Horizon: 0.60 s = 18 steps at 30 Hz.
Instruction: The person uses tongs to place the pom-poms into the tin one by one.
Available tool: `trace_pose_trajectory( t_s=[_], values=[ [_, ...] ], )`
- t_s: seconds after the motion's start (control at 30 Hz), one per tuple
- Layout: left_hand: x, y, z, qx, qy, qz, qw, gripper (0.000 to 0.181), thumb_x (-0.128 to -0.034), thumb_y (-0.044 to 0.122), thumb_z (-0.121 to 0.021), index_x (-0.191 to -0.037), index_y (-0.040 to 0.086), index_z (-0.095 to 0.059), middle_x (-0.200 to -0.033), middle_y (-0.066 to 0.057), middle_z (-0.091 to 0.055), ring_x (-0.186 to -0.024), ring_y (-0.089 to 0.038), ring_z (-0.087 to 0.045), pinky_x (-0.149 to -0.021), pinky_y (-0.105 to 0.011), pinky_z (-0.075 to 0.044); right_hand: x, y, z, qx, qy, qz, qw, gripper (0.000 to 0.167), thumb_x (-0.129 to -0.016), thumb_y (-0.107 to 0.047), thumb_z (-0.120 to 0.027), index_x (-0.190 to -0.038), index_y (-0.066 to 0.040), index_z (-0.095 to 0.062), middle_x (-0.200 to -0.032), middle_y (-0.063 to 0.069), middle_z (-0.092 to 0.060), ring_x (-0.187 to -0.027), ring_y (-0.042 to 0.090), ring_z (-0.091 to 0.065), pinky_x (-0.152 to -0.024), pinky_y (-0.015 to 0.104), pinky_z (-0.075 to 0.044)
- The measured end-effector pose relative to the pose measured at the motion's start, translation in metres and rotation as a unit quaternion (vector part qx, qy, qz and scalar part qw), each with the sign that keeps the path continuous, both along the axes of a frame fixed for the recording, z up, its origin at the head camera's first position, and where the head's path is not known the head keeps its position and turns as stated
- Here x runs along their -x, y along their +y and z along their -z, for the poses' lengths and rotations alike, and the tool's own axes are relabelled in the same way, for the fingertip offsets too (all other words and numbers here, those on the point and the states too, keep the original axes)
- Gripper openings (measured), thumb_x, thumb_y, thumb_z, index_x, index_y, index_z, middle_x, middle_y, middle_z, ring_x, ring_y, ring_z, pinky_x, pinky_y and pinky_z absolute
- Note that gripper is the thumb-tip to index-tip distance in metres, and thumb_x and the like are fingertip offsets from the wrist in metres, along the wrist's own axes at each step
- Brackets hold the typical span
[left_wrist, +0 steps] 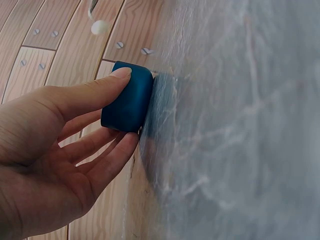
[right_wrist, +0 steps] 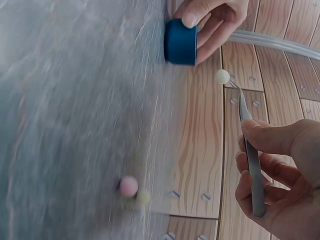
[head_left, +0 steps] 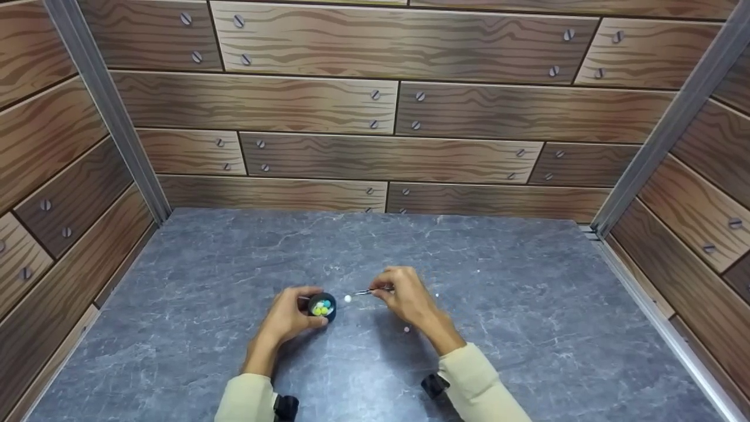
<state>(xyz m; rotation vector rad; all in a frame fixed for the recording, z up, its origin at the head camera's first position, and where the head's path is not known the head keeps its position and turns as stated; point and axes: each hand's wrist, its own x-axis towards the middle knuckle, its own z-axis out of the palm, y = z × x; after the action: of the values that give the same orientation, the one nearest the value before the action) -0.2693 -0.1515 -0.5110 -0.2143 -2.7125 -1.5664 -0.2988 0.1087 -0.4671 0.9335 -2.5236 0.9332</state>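
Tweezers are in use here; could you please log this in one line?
left hand: holds blue cup | right hand: holds tweezers | white ball: gripped by tweezers, outside cup

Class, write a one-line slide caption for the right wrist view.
Right hand holds tweezers gripping a white ball; left hand holds a blue container; pink ball on table.

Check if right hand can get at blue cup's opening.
Likely yes: the right hand holds a white ball in tweezers near the blue cup, nothing visible between; the left hand grips only the cup's sides.
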Motion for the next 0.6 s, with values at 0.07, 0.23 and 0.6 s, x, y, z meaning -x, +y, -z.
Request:
trace_pose_trajectory(
  t_s=[0.07,0.23,0.6],
  values=[
    [0.000,0.000,0.000,-0.001,0.002,0.002,1.0000,0.057,-0.0732,0.000,-0.090,-0.127,-0.001,-0.070,-0.121,-0.022,-0.074,-0.109,-0.034,-0.073,-0.097,-0.050,-0.057,0.000,-0.005,0.000,0.002,0.003,-0.003,1.0000,0.008,-0.081,0.003,-0.080,-0.087,-0.002,-0.081,-0.082,0.010,-0.076,-0.077,0.025,-0.074,-0.074,0.034,-0.062],
    [0.001,0.001,0.001,-0.001,0.006,0.002,1.0000,0.057,-0.0722,-0.001,-0.091,-0.126,-0.001,-0.071,-0.121,-0.022,-0.074,-0.109,-0.035,-0.073,-0.098,-0.050,-0.056,-0.002,-0.016,0.004,-0.001,0.007,-0.011,0.9999,0.008,-0.082,0.003,-0.079,-0.088,-0.002,-0.081,-0.084,0.011,-0.076,-0.079,0.026,-0.075,-0.076,0.034,-0.062],
    [0.001,0.000,0.000,0.002,0.005,0.002,1.0000,0.058,-0.0726,0.000,-0.091,-0.127,0.000,-0.071,-0.121,-0.022,-0.074,-0.108,-0.033,-0.073,-0.096,-0.049,-0.057,-0.002,-0.031,0.012,-0.018,0.012,0.005,0.9998,0.006,-0.083,0.001,-0.079,-0.087,-0.004,-0.082,-0.086,0.010,-0.078,-0.080,0.024,-0.074,-0.075,0.033,-0.061]
  ],
)
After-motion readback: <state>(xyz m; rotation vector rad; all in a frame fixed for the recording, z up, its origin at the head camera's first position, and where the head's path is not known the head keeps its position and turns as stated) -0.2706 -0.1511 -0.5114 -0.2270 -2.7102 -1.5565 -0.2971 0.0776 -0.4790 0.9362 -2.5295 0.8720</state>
